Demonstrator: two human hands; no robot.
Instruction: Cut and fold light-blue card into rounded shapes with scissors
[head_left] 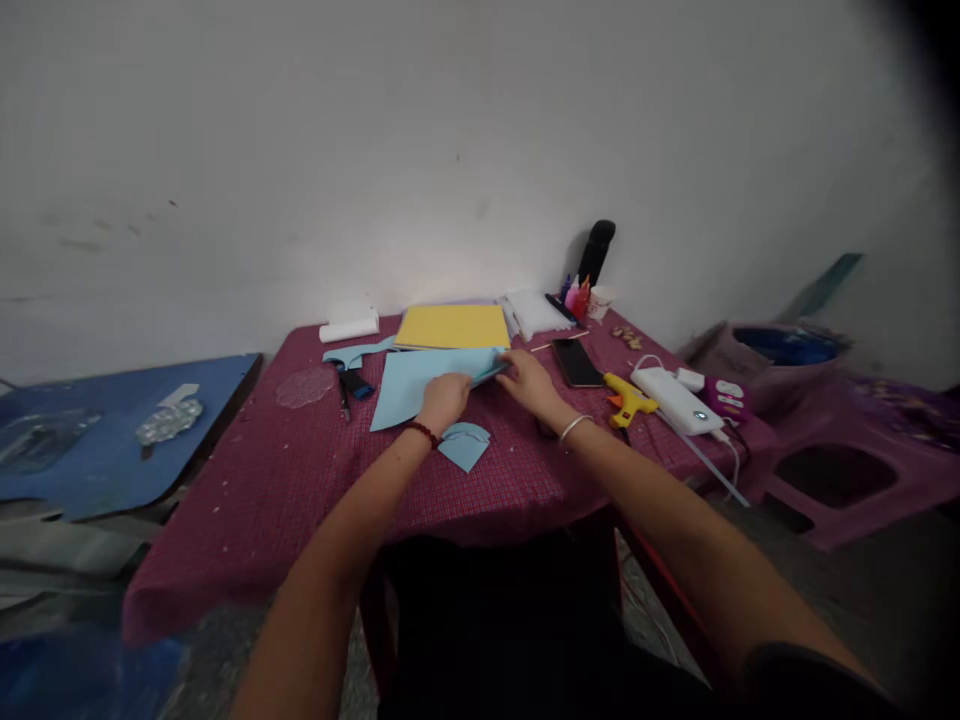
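A light blue sheet of paper (403, 384) lies on the table in front of me, its right edge raised and bent. My left hand (445, 398), with a dark red bead bracelet at the wrist, grips the sheet's lower edge with curled fingers. On the raised right edge, my right hand (527, 381) pinches the paper; a pale bangle circles that wrist. Both fingertips are partly hidden. Just below my left hand rest cut light blue paper pieces (465, 452). A curved light blue paper strip (352, 356) is left of the sheet, above a dark box cutter (354, 383).
Behind the sheet lies yellow paper (454, 326). A phone (576, 362), a yellow glue gun (628, 400) and a white power bank (676, 400) stand to the right. Small bottles (578, 298) are at the back near the wall. The table has a red checked cloth (300, 480).
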